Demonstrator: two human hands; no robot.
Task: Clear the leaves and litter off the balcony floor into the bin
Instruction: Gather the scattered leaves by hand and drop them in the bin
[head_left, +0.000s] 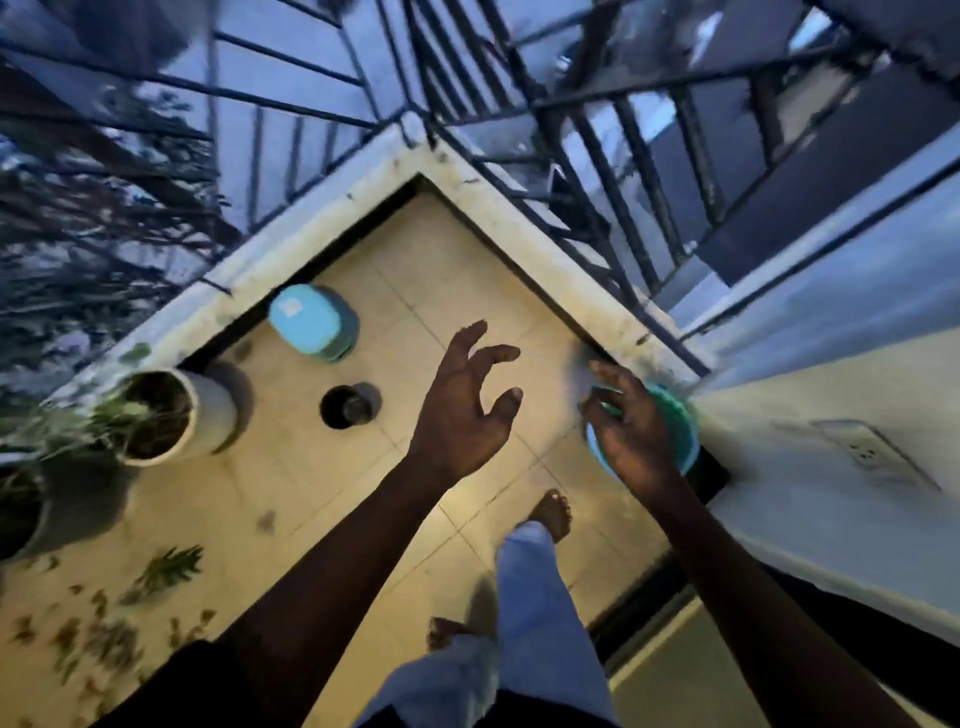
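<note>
Along floor (441, 270) left edge: leaves (104, 629) lying scattered toward near corner; white pot (208, 410) with plant standing further up; bin (311, 322), blue lid, sitting against kerb toward far corner. Black cup (345, 408) standing between white pot and left hand. Left hand (462, 410) hovering over mid-floor, fingers spread and loosely bent, grasping nothing. Right hand (641, 441) hanging over teal tub (685, 415) at right edge, fingers bent, pale blur showing at tips; whether gripping, cannot tell.
</note>
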